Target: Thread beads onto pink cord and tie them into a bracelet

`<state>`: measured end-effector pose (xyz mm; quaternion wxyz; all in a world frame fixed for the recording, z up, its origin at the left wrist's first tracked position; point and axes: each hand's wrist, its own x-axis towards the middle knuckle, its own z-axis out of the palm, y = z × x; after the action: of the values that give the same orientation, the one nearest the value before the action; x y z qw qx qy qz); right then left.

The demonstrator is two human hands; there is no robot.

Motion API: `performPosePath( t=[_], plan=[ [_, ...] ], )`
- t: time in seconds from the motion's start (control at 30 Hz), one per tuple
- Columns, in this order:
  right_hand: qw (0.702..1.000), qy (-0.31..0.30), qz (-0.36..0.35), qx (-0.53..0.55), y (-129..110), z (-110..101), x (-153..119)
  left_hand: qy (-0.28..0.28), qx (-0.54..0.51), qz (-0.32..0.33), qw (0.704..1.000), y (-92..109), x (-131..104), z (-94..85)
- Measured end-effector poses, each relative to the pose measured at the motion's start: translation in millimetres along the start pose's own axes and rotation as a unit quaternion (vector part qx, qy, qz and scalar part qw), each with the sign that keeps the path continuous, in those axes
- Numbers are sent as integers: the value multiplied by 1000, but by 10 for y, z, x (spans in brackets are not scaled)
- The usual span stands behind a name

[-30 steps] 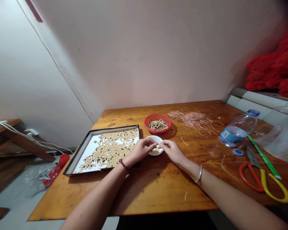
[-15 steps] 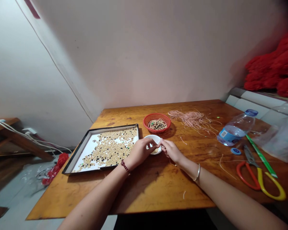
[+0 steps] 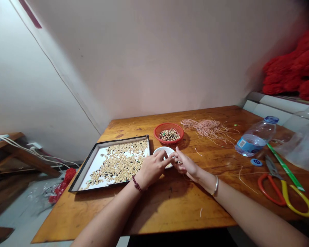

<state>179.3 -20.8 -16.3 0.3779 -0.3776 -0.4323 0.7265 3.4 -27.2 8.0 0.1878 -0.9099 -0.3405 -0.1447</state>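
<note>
The beads [image 3: 179, 162] are small and round, pale with some dark among them, and sit against the fingers of the right hand [image 3: 189, 165], just right of the white bowl [image 3: 158, 150]. More pale beads show in the bowl, which the left hand [image 3: 153, 168] partly hides. The black-edged tray [image 3: 92, 171] of loose pale and dark beads is left of the bowl; the red basket [image 3: 169, 141] of strung beads is behind it, near the pink cord [image 3: 206, 128]. The bottle [image 3: 254, 139] and scissors [image 3: 275, 175] are to the right. The right hand is partly open, palm turned inward. The left is palm down, fingers bent toward the right; its grip cannot be told.
</note>
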Motion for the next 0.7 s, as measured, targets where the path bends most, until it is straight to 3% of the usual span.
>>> performPosePath(
  t=[0.23, 0.53, 0.6, 0.7],
  plan=[
    [1000, -3, -10, -8, 7, -33, -10, -7, -47, -32, 998, 19, 2, 11],
    [995, 55, -46, -64, 42, 6, 21, 28, -77, -57, 995, 50, 34, -6],
    [995, 54, -59, -57, 42, 9, 28, 50, -59, -91, 993, 15, 35, -30],
    [995, 76, -60, -36, 26, -11, 17, 58, 5, -216, 975, -201, -21, -50]
  ],
)
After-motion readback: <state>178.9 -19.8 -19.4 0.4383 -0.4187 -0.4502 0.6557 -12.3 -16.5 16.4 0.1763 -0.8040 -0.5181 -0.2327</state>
